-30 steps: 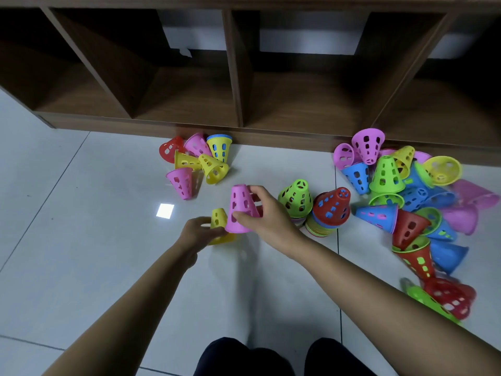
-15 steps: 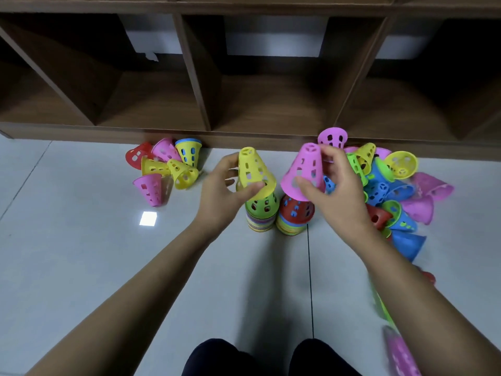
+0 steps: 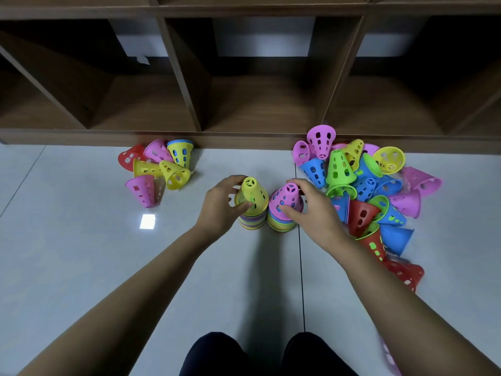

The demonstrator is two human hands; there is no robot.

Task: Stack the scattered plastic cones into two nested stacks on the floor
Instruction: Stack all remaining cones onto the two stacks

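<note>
Fingers (image 3: pixel 244 206) of the left hand (image 3: pixel 221 206) curl round a yellow cone (image 3: pixel 253 192) topping the left stack (image 3: pixel 252 223); the right hand (image 3: pixel 315 210) has its fingers curled round a pink cone (image 3: pixel 287 198) atop the right stack (image 3: pixel 280 225). The 2 stacks stand just beside each other on the floor (image 3: pixel 81 253). Loose cones (image 3: pixel 363 185) lie heaped at 3 o'clock of them, a smaller cluster (image 3: pixel 157 168) at 10 o'clock, near the wooden shelf unit (image 3: pixel 244 104)

Two nested stacks stand upright, side by side on floor: left stack (image 3: pixel 252 222) topped by yellow cone (image 3: pixel 254 192), right stack (image 3: pixel 280 225) by pink cone (image 3: pixel 288 198). Loose cones: small cluster (image 3: pixel 147 168) left, big pile (image 3: pixel 339 169) right.
</note>
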